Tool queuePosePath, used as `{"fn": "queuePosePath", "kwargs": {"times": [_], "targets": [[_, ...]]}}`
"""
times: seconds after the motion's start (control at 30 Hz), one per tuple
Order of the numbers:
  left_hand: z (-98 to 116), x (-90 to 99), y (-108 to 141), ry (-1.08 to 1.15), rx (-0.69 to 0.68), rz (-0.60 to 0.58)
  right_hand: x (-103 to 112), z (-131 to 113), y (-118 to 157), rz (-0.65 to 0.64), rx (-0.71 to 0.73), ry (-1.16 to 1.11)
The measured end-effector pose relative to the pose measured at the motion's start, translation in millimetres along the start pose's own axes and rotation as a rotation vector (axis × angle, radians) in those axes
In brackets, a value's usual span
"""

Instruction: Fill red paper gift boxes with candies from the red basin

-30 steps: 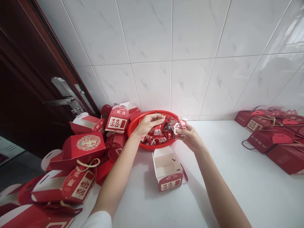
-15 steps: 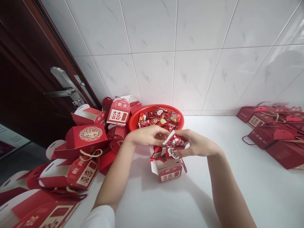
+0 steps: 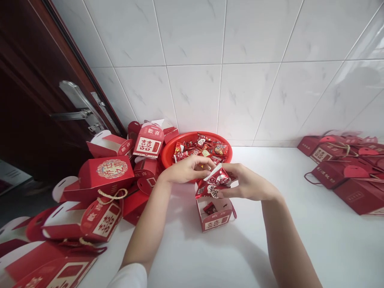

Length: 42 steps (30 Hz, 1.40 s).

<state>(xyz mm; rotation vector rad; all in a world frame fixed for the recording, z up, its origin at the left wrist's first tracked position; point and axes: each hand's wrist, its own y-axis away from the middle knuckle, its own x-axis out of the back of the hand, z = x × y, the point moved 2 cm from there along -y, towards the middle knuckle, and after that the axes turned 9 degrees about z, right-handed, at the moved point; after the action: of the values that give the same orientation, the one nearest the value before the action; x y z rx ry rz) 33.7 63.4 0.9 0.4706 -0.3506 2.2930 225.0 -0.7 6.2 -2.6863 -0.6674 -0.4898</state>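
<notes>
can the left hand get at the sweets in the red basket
Probably yes: the left hand is right by the red basket, and nothing covers the sweets at the back, though its fingertips are at the packets above the box.

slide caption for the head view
Hands hold red packets over a small open box, a basket of more just behind

Dk-red door [image 3: 33, 72], L side | metal handle [image 3: 72, 116] on it | wht tiled wall [image 3: 195, 36] behind wht tbl [image 3: 186, 256]
</notes>
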Motion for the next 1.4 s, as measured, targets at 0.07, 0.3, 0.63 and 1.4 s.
{"fn": "queuePosePath", "kwargs": {"times": [0.07, 0.3, 0.63, 1.4], "targets": [[-0.4, -1.3, 0.0, 0.013, 0.035, -0.017, -3.8, -0.1, -1.8, -0.024, -0.018, 0.024], [1.8, 1.9, 1.2, -0.049, -0.011, 0.07, -12.2, 1.4, -6.2, -0.075, -0.032, 0.077], [7.6, -6.6, 4.9, -0.06, -0.042, -0.142, 0.9, -1.9, 1.0, -0.009, 0.08, 0.049], [34.2, -5.6, 25.7, -0.433, -0.086, 0.017, -0.2, 4.4, 1.6, -0.054, -0.034, 0.217]]}}
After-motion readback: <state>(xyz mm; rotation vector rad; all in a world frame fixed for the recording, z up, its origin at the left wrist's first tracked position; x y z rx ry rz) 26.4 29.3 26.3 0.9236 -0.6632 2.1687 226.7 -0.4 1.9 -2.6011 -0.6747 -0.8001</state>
